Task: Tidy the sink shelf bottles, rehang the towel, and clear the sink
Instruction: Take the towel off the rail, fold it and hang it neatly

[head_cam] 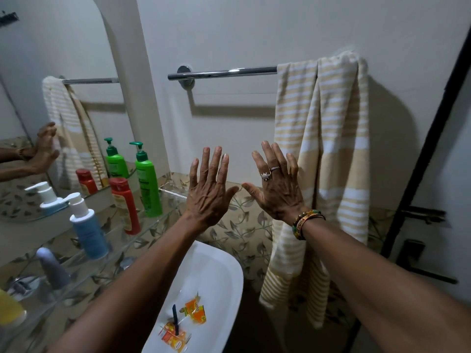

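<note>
Sink (219,271): orange wrappers (195,312) inside.
Left hand (209,192): fingers spread, empty.
Right hand (277,189): spread, empty, beside striped towel (331,149).
Towel rail (229,71): towel bunched at right end.

The rail (229,71) was polished metal, mirror-bright. The towel (323,149) was matt, nubbly cloth. The bottles (149,184) were smooth, glossy plastic on a clear shelf (173,192) (glass or acrylic, hard to say). The sink (216,273) looked glazed and slick; its wrappers (195,311) were crinkled, shiny film.
</note>
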Motion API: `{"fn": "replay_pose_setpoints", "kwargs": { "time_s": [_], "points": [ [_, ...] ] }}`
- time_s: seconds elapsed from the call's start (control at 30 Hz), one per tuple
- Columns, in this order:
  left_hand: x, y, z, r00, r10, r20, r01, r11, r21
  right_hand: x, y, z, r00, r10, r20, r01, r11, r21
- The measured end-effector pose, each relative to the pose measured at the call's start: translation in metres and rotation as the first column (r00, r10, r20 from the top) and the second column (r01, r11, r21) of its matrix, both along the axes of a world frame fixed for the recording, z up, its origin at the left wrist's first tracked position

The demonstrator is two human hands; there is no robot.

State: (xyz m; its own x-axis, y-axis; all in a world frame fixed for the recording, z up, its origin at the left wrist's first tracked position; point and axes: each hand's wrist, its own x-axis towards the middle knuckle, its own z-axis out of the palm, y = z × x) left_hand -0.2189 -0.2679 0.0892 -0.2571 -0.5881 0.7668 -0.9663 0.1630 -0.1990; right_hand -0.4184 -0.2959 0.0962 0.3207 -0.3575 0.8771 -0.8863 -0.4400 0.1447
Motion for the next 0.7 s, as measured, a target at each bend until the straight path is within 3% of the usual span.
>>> {"fn": "replay_pose_setpoints", "kwargs": {
  "time_s": [0.33, 0.7],
  "points": [
    [-0.022, -0.014, -0.007, 0.984, -0.181, 0.006, 0.181, 0.983, 0.012, -0.032, 0.036, -0.006, 0.981, -0.190, 0.030, 0.189, 0.982, 0.010],
    [-0.077, 0.006, -0.018, 0.917, -0.399, -0.024, 0.399, 0.915, 0.055, -0.080, 0.101, -0.012, 0.899, -0.437, 0.032, 0.434, 0.898, 0.078]
  ]
}}
